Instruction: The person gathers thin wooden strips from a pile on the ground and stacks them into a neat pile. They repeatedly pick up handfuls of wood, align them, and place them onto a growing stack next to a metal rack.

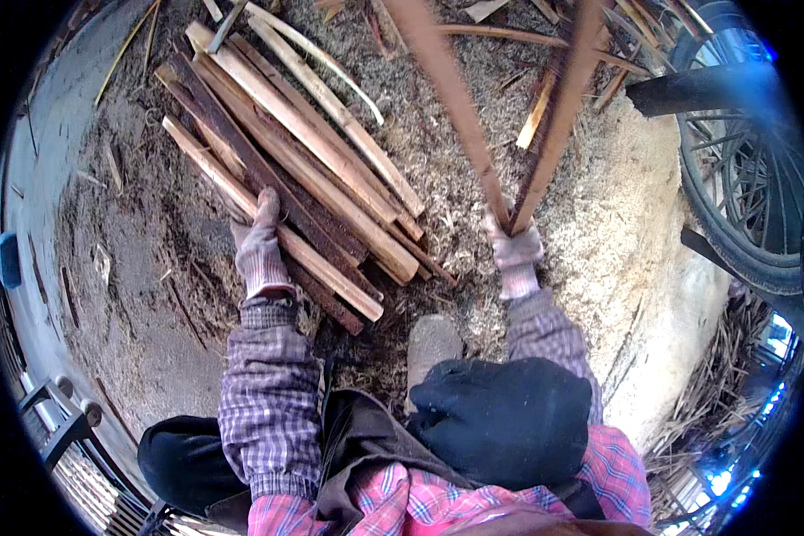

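Knee: a dark trouser knee (pixel 505 420) and pink plaid shirt fill the lower middle, nearest of all; purple checked sleeves run up from there.
Shoe: a dusty grey toe (pixel 431 344) planted in sawdust just above the knee.
Left hand: gloved left hand (pixel 261 246), left of centre, fingers curled closed over one slat at the near edge of the pile.
Right hand: gloved right hand (pixel 514 250), right of centre, fist closed around two thin reddish strips (pixel 500 116) that fan upward to the top edge.
Progress: I'd judge the sorting midway; only two strips lifted, most wood lying ungathered.
Pile: split wooden slats (pixel 304 152), upper left, rough, long, pale and dark brown, roughly parallel.
Ground: fluffy pale sawdust (pixel 616 205); scattered offcuts beyond.
Far right: a spoked wheel (pixel 741 179).
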Demonstrator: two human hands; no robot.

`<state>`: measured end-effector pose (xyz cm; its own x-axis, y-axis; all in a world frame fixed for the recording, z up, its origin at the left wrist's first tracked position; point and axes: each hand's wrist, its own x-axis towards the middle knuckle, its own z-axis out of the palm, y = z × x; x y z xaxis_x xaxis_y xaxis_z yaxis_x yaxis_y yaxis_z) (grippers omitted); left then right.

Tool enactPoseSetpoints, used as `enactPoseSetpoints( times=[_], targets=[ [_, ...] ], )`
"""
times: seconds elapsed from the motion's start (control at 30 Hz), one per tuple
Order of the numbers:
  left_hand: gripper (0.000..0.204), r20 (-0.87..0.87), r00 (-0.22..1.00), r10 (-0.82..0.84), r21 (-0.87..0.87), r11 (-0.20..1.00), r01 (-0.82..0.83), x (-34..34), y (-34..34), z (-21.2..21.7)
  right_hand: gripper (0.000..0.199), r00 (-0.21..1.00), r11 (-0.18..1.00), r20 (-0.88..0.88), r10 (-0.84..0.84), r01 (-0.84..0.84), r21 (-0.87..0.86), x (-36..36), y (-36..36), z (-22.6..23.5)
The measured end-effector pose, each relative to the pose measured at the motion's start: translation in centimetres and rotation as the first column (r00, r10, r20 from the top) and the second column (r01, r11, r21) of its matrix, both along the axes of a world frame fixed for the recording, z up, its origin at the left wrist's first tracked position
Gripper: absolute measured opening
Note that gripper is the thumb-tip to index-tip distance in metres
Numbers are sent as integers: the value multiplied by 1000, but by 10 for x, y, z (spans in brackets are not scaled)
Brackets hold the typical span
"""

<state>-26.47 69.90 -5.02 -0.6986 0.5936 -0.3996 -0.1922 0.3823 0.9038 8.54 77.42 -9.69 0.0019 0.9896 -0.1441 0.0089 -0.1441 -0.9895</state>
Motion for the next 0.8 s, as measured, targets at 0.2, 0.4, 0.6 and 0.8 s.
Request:
enactPoseSetpoints(
  times=[0.2, 0.4, 0.6, 0.8],
  targets=[
    [59, 158, 983, 97, -102, 991, -81, -1, 2, 7, 37, 717, 947, 658, 231, -320, 16, -62, 14, 78],
    [48, 410, 909, 72, 171, 973, -155, -9, -5, -24, 92, -79, 582, 764, 640, -600, -549, -167, 14, 123],
    [53, 238, 942, 238, -18, 970, -241, 19, 15, 19, 90, 442, 898, 781, 441, -230, -376, -93, 88, 164],
    [61, 188, 968, 168, -101, 983, -151, 20, 13, 23, 114, 237, 827, 967, -91, 559, -59, 34, 255, 96]
  ],
)
